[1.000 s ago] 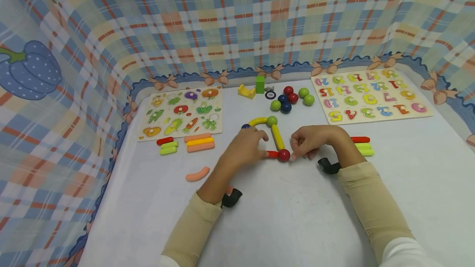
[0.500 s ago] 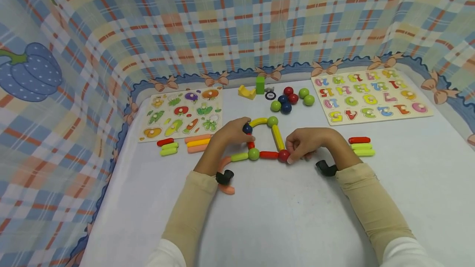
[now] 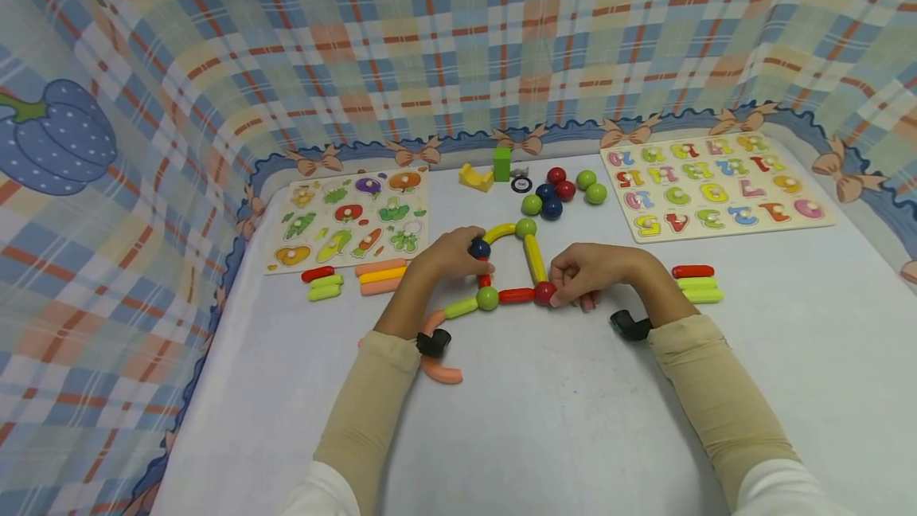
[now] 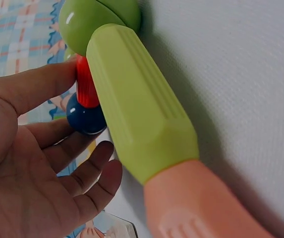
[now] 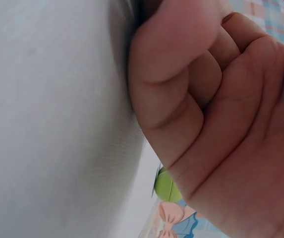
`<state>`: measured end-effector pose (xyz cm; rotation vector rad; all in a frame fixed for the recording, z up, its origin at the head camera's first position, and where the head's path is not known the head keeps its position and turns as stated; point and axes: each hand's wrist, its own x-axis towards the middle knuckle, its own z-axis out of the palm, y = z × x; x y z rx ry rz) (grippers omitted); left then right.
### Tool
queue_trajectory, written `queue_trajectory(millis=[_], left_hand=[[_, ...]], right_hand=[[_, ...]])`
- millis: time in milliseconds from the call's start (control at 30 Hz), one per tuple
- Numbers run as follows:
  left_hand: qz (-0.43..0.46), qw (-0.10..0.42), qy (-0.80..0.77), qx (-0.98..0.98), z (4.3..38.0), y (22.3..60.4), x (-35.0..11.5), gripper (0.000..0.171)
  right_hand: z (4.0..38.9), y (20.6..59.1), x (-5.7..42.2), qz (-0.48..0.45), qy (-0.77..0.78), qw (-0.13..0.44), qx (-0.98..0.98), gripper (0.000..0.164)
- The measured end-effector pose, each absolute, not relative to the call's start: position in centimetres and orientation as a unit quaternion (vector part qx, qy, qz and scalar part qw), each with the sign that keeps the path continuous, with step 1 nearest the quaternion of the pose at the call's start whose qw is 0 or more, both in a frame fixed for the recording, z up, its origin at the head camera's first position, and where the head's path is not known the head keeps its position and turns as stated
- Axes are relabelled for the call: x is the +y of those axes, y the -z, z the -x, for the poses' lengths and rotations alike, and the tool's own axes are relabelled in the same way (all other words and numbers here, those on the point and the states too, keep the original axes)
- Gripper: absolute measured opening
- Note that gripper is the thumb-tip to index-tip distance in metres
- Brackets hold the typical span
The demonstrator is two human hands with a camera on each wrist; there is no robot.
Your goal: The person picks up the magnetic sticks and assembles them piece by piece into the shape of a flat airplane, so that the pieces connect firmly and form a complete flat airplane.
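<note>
A loop of toy sticks and balls lies on the white table. My left hand point(image 3: 453, 255) holds its left side, with fingers at the blue ball point(image 3: 479, 248) and the thumb against a short red stick point(image 4: 85, 84). My right hand point(image 3: 589, 273) pinches the red ball point(image 3: 544, 293) at the lower right corner, its other fingers curled; its own wrist view hides that ball. A green ball point(image 3: 487, 299) joins the red sticks, and a light green stick point(image 3: 461, 308) leads from it to curved peach pieces point(image 3: 442, 373) under my left wrist. Yellow sticks point(image 3: 535, 259) meet at another green ball point(image 3: 526, 228).
Loose balls point(image 3: 551, 207) lie beyond the loop, beside a green block point(image 3: 502, 164) and yellow piece point(image 3: 476, 177). A vegetable puzzle board point(image 3: 322, 213) stands left, a number board point(image 3: 716, 185) right. Spare sticks point(image 3: 383, 275) lie left, more sticks point(image 3: 698, 283) right.
My left hand has moved from over the lower green ball up to the blue ball and red stick. My right hand has come onto the red ball, and the loop has shifted slightly.
</note>
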<state>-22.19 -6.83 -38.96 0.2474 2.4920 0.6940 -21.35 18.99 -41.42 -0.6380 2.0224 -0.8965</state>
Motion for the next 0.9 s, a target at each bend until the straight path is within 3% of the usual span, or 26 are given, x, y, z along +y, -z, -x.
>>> queue_trajectory(millis=[400,500,700,900], left_hand=[[-0.072,0.247,-0.241,0.936,21.1,38.7,-7.5,0.075],[-0.042,0.245,-0.220,0.943,19.9,38.3,-8.3,0.075],[-0.061,0.288,-0.165,0.941,16.7,37.3,-9.9,0.056],[-0.101,0.276,-0.137,0.946,12.9,37.3,-11.6,0.062]], right_hand=[[21.3,41.3,19.2,0.227,0.369,0.427,0.793,0.037],[21.2,41.3,19.2,0.223,0.366,0.432,0.793,0.038],[21.2,41.3,19.2,0.220,0.359,0.432,0.797,0.037],[21.4,41.5,19.1,0.222,0.365,0.435,0.792,0.038]])
